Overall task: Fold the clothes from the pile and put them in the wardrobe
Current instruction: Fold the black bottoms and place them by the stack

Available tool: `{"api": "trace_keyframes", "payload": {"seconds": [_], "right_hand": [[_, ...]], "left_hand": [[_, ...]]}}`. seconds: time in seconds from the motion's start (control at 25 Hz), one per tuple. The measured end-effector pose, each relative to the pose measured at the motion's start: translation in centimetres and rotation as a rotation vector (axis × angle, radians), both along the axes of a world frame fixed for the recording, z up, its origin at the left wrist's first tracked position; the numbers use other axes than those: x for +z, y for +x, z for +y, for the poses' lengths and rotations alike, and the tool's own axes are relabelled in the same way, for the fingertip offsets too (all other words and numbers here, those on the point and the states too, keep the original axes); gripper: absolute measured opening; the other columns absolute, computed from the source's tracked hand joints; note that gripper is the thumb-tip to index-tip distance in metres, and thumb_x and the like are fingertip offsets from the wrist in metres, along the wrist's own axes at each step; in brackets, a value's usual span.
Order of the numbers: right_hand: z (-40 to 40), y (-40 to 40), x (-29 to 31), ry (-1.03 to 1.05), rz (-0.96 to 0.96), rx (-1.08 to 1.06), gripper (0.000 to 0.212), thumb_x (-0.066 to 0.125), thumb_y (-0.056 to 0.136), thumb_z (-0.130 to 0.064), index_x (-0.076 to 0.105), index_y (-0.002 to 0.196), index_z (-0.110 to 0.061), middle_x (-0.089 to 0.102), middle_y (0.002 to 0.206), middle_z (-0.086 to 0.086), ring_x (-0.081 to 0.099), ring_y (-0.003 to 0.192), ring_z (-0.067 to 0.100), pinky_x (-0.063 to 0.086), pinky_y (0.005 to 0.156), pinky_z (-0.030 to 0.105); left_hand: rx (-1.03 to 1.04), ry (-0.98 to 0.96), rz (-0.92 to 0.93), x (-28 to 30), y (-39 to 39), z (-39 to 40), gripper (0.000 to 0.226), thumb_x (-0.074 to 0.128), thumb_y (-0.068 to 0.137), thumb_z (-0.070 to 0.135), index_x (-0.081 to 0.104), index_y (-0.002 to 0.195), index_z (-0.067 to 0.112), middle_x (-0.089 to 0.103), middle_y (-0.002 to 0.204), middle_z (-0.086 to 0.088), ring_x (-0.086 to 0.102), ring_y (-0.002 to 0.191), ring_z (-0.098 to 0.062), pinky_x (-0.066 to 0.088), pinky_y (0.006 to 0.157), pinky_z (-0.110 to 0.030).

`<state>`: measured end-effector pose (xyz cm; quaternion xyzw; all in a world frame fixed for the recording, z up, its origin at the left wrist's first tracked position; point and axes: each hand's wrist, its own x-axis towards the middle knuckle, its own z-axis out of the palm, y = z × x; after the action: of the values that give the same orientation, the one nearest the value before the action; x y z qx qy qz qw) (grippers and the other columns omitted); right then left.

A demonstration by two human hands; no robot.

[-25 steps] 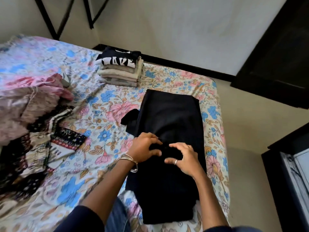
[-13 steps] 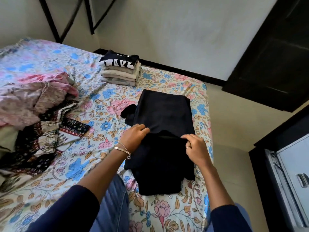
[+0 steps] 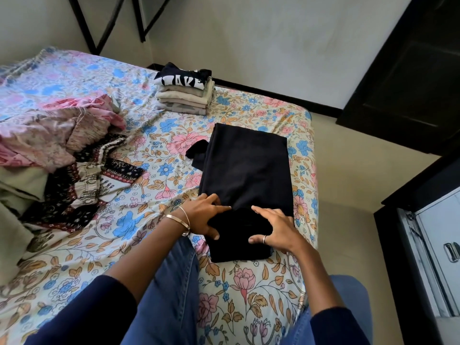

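Observation:
A black garment [image 3: 246,165] lies flat on the floral bed sheet [image 3: 112,245], its near end folded back over itself in a thicker layer. My left hand [image 3: 201,216] rests on the left side of that fold, fingers spread and nearly straight. On the fold's right side, my right hand [image 3: 278,230] lies the same way, with a ring on one finger. A loose pile of unfolded clothes [image 3: 62,145] lies at the left of the bed. Further back stands a neat stack of folded clothes [image 3: 185,95], a black shirt with white letters on top.
A dark wooden cabinet [image 3: 410,70] stands at the upper right against the wall. At the right edge there is a grey metal cupboard door [image 3: 438,245] with a handle. Bare floor runs between it and the bed. My blue-jeaned knees are at the bed's near edge.
The near end of the black garment has been folded up over its middle, so it lies shorter. My hands have gone from pinching the cloth to lying spread on the fold.

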<state>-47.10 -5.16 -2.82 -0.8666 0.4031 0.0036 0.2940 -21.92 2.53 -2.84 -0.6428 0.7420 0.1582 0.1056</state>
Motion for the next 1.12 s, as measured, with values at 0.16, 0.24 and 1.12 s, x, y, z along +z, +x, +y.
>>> {"api": "trace_keyframes", "payload": {"seconds": [0.16, 0.24, 1.12], "right_hand": [[-0.9, 0.3, 0.6, -0.101, -0.227, -0.166, 0.039, 0.061, 0.086, 0.002, 0.068, 0.120, -0.016, 0.070, 0.111, 0.003, 0.062, 0.107, 0.016, 0.047, 0.094, 0.022], [-1.4, 1.1, 2.4, -0.157, -0.370, -0.240, 0.036, 0.054, 0.085, 0.009, 0.072, 0.109, -0.011, 0.072, 0.105, 0.003, 0.063, 0.098, 0.012, 0.042, 0.084, 0.008], [5.5, -0.7, 0.1, -0.348, 0.180, 0.117, 0.077, 0.069, 0.083, -0.014, 0.032, 0.147, -0.031, 0.046, 0.133, -0.008, 0.040, 0.123, 0.018, 0.035, 0.096, 0.041]], "left_hand": [[0.021, 0.016, -0.056, 1.0, -0.5, 0.1, 0.088, 0.056, 0.071, 0.077, 0.025, 0.146, 0.043, 0.035, 0.136, 0.004, 0.037, 0.124, -0.022, 0.035, 0.100, -0.054], [0.054, -0.026, -0.096, 1.2, -1.1, 0.2, 0.087, 0.059, 0.069, 0.076, 0.034, 0.142, 0.036, 0.041, 0.132, 0.004, 0.041, 0.121, -0.022, 0.036, 0.097, -0.052], [0.213, -0.107, -0.191, 0.8, -10.3, 7.4, 0.104, 0.074, 0.073, 0.051, 0.012, 0.151, 0.021, 0.019, 0.147, -0.014, 0.032, 0.131, -0.037, 0.036, 0.094, -0.067]]}}
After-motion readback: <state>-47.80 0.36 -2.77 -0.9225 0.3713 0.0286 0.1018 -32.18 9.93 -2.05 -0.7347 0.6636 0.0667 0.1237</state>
